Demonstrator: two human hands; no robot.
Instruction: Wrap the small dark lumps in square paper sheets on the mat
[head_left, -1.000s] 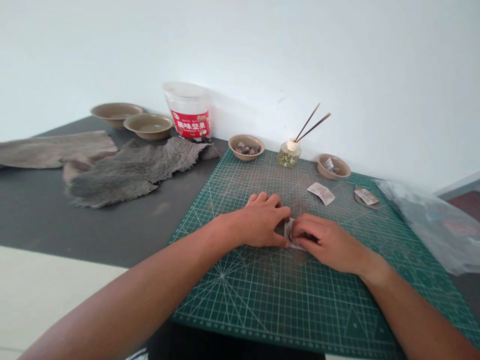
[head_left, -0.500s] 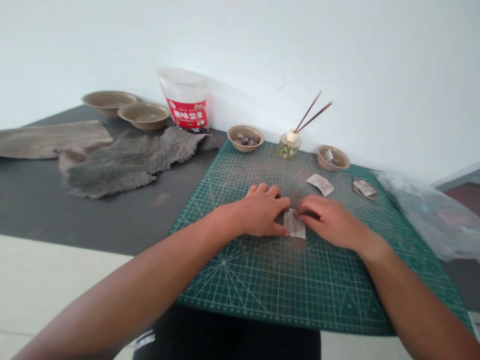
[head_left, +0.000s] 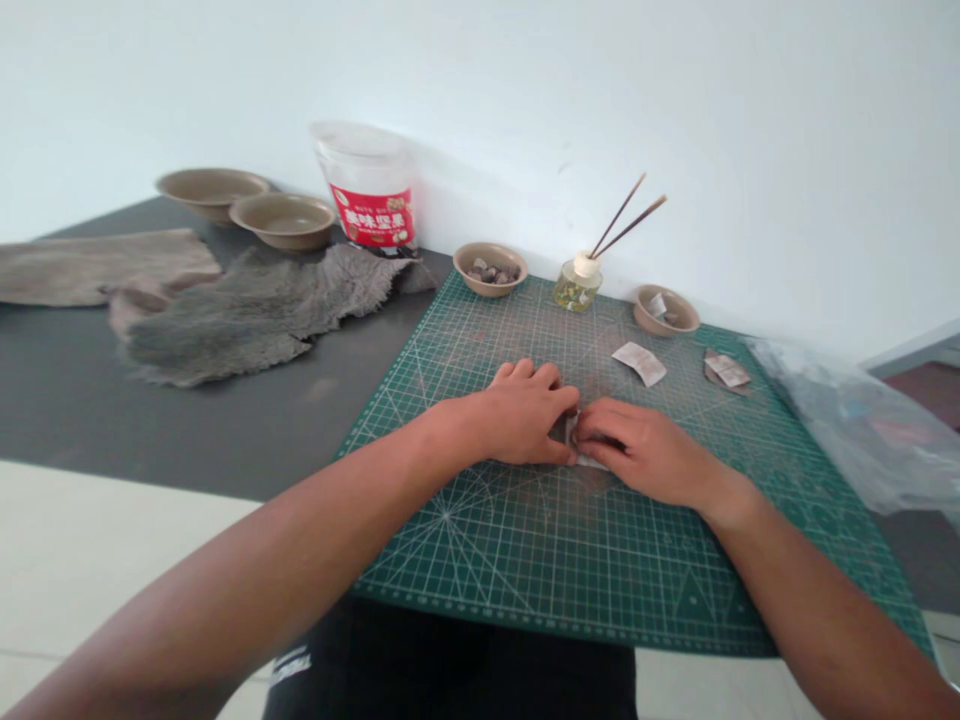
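Observation:
A small pale paper piece (head_left: 592, 463) lies on the green cutting mat (head_left: 510, 540), mostly hidden under my fingers. My left hand (head_left: 531, 415) rests at its left edge, thumb and fingers spread apart against it. My right hand (head_left: 637, 445) is over the paper with its fingertips pinched together close to my left thumb; whatever is between them is too small to make out. Behind my right hand lies another pale paper strip (head_left: 640, 364). Farther right, a paper piece sits on a brown scrap (head_left: 726, 371).
At the mat's back edge stand a bowl of small stones (head_left: 490, 271), a reed diffuser (head_left: 577, 282) and a smaller bowl (head_left: 666, 311). Left are grey-brown hide pieces (head_left: 240, 315), two bowls (head_left: 285, 221) and a plastic tub (head_left: 371, 195). A clear plastic bag (head_left: 862, 425) lies right.
My right hand has moved left across the paper, towards my left thumb, and now covers most of it. My left hand stays at the same edge. The view has shifted slightly.

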